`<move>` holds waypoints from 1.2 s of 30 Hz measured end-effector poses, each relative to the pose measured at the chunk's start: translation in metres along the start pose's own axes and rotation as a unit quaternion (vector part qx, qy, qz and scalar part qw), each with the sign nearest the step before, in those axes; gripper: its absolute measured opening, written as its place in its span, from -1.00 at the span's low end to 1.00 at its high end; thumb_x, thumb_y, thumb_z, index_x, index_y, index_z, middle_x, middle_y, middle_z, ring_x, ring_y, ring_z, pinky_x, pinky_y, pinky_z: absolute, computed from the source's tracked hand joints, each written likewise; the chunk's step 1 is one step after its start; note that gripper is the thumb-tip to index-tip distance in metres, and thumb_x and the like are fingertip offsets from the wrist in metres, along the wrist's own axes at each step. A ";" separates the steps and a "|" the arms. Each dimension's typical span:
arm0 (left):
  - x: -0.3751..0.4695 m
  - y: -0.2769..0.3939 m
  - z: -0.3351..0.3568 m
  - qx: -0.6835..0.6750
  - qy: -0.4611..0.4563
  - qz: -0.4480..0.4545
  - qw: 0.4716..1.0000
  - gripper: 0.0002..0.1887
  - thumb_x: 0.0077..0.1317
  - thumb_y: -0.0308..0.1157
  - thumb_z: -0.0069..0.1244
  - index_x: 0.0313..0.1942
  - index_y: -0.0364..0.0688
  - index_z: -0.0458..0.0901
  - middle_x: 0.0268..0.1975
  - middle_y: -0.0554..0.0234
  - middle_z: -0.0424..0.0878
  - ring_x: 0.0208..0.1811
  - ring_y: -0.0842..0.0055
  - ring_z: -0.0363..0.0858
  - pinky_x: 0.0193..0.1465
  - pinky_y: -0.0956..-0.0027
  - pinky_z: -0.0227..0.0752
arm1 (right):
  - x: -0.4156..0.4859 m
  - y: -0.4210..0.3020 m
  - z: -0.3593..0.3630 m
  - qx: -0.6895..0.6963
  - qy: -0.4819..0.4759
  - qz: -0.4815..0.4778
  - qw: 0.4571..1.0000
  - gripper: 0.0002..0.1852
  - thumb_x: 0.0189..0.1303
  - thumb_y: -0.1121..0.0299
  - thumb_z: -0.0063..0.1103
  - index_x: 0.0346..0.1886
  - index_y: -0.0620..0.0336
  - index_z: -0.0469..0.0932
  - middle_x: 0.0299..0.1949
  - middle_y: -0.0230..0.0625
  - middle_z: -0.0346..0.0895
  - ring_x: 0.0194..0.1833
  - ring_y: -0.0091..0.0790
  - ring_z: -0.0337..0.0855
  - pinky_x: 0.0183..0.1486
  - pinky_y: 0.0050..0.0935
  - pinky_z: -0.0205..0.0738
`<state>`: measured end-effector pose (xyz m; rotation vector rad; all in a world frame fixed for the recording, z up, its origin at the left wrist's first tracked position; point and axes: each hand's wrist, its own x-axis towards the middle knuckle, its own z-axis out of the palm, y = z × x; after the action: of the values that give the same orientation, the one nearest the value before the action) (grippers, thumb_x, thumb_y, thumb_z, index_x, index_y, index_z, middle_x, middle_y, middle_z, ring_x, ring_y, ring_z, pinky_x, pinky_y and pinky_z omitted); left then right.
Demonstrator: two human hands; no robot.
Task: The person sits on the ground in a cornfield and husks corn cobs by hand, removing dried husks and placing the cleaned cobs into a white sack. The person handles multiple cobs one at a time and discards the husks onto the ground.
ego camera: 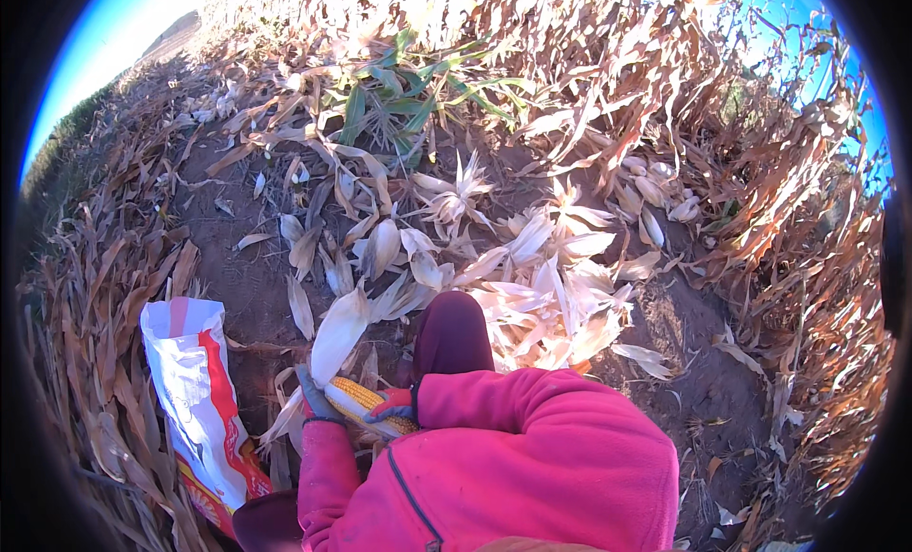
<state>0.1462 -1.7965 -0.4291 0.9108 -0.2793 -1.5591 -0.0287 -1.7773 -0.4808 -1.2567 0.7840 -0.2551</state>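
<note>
An ear of yellow corn lies slantwise between my gloved hands, its kernels partly bared. My left hand, in a grey and red work glove, grips the ear's far end where the pale husk is peeled back and sticks up. Around the lower part of the cob, my right hand is closed in a similar glove. Pale strips of husk still run along the ear's side, and more husk hangs below my left hand. The palms of both hands are hidden.
A white and red printed woven sack stands at my left. Loose corn husks are heaped beyond my knee. Green corn leaves lie farther ahead. Dry corn stalks rise on the right, and several ears in husk lie near them.
</note>
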 end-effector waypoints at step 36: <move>-0.007 0.015 -0.015 0.030 -0.051 0.015 0.998 -0.51 0.11 -0.38 0.23 0.04 -0.27 0.45 -0.19 0.17 0.64 -0.27 0.45 0.65 -0.22 0.42 0.57 | 0.019 -0.049 -0.014 -0.117 0.210 -0.178 0.954 -0.11 -0.07 0.11 0.46 0.28 0.29 0.20 0.04 0.01 0.49 0.12 -0.19 0.52 0.09 -0.29 0.43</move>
<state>0.1666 -1.7889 -0.4266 0.8719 -0.4125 -1.5780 -0.0125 -1.8141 -0.4446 -1.5934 0.9651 -0.7597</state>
